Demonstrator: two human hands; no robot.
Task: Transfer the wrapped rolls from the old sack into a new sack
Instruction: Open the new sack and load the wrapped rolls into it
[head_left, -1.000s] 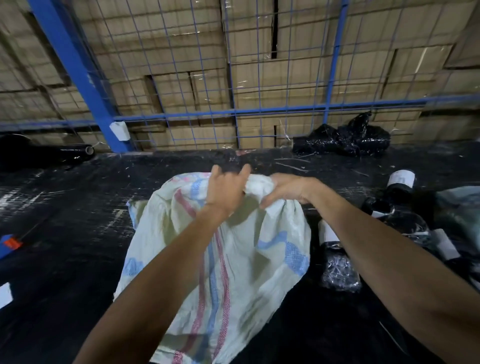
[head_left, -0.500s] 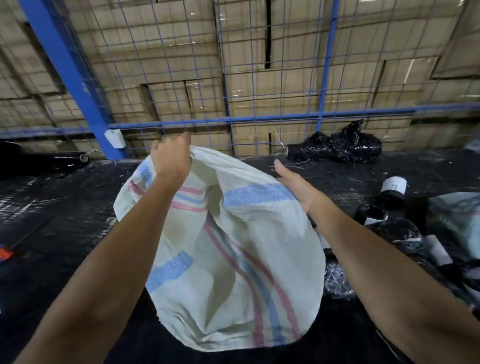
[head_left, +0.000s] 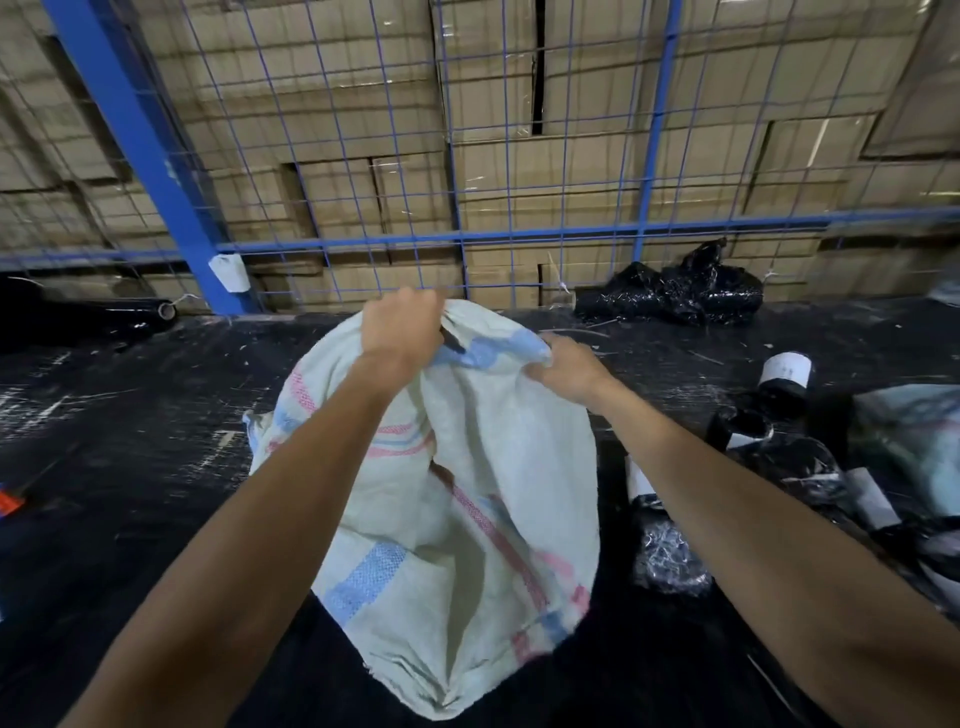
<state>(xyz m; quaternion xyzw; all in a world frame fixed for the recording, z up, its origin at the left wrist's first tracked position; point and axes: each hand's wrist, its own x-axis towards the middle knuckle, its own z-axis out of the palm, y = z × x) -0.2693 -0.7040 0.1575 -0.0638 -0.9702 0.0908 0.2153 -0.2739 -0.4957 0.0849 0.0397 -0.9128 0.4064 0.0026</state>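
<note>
right now the woven sack (head_left: 457, 499), white with blue and pink stripes, hangs slack over the black work surface (head_left: 130, 467), lifted by its top edge and apparently empty, its bottom hem sagging toward the viewer. the left hand (head_left: 402, 332) has its fingers curled round a bunch of the rim at the highest point; the right hand (head_left: 569, 371) pinches the rim just beside it, so both hands grip cloth and nothing else. a dark slit shows between the two grips, which looks like the mouth only beginning to part. the wrapped rolls (head_left: 748, 447), black with pale label ends, lie scattered on the surface to the right, near the sack but apart from it, and another pale sack (head_left: 914, 441) sits at the far right edge. behind runs a blue wire fence (head_left: 467, 239) with stacked cartons beyond, and a crumpled black plastic bag (head_left: 675, 293) lies at its foot. judging by this, the step in hand is opening the new sack. next the mouth needs pulling wide and holding open with one hand, so the other can reach right for a roll.
</note>
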